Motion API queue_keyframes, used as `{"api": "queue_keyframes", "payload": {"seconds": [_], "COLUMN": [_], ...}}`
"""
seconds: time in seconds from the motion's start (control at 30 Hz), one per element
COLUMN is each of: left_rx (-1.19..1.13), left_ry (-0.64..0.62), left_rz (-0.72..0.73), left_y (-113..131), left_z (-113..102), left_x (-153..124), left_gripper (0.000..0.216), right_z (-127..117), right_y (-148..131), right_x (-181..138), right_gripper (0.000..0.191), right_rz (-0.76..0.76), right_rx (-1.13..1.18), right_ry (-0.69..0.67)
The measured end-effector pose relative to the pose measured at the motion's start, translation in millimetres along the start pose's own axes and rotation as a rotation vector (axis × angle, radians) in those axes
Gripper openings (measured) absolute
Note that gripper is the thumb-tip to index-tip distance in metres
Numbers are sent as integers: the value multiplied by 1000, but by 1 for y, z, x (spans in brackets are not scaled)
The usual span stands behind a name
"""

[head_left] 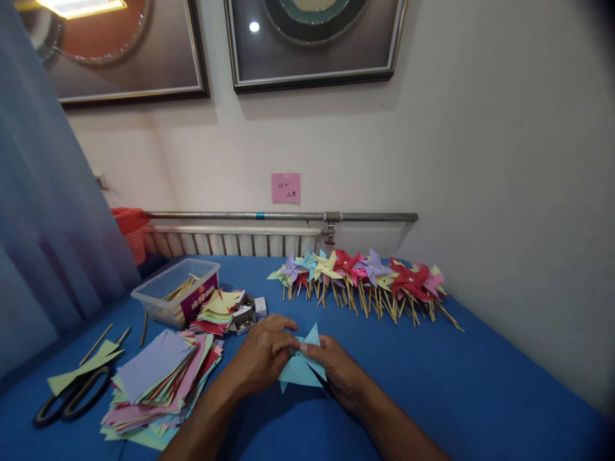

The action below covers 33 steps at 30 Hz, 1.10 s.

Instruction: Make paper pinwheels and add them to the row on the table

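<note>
A light blue paper pinwheel (302, 371), its points folded in toward the middle, is held between my two hands over the blue tabletop. My left hand (264, 352) pinches it near the centre, fingers curled over the paper. From the other side my right hand (339, 371) grips it, the thumb pressed close to the centre. Whether a pin sits under the fingertips is hidden. Nearest to my left hand are small open boxes of metal pins (244, 319) and a pile of cut paper pieces (218, 307).
Finished pinwheels on sticks (355, 275) lie in a row along the back right. On the left are a stack of coloured paper (154, 371), black-handled scissors (86, 394) and a clear plastic box (144, 293) of sticks. A radiator (230, 240) runs behind the table (432, 384).
</note>
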<state>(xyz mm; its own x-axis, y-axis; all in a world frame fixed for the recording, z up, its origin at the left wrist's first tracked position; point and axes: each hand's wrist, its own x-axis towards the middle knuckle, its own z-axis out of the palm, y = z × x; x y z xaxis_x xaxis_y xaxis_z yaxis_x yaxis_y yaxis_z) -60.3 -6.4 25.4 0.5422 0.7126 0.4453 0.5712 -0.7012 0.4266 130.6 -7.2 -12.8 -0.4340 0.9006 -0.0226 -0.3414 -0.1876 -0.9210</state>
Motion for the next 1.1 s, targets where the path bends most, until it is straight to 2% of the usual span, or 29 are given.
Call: {"api": "queue_keyframes", "payload": {"seconds": [0.27,0.33,0.4,0.47,0.53,0.63,0.77,0.83,0.97,1.1], "left_rx": [-68,-118,-164,-222,-343,-634,-937,-925,-656,-480], "left_ry": [9,82,224,363,423,391,282,311,406,350], "left_rz": [-31,-74,-149,-275,-444,-641,-748,-755,-654,-557], "left_y": [1,-1,-7,-14,-21,-25,-18,-17,-22,-22], "left_z": [2,2,2,2,4,11,21,22,18,17], "left_x": [1,2,4,5,7,10,13,13,10,7], "left_gripper": [27,25,22,19,19,27,41,41,29,18], "right_z": [-4,-5,-5,-5,-3,-2,-2,-2,-3,-2], "right_y": [7,8,9,8,7,7,10,12,10,5], "right_x": [4,5,5,5,5,4,6,7,8,7], "right_gripper": [29,29,31,34,36,36,38,38,36,35], "right_rz": [-1,3,-12,-33,-42,-37,-73,-75,-42,-35], "right_rx": [-16,-28,-43,-58,-64,-61,-13,13,59,97], "right_ry": [59,77,96,120,140,152,130,160,231,257]}}
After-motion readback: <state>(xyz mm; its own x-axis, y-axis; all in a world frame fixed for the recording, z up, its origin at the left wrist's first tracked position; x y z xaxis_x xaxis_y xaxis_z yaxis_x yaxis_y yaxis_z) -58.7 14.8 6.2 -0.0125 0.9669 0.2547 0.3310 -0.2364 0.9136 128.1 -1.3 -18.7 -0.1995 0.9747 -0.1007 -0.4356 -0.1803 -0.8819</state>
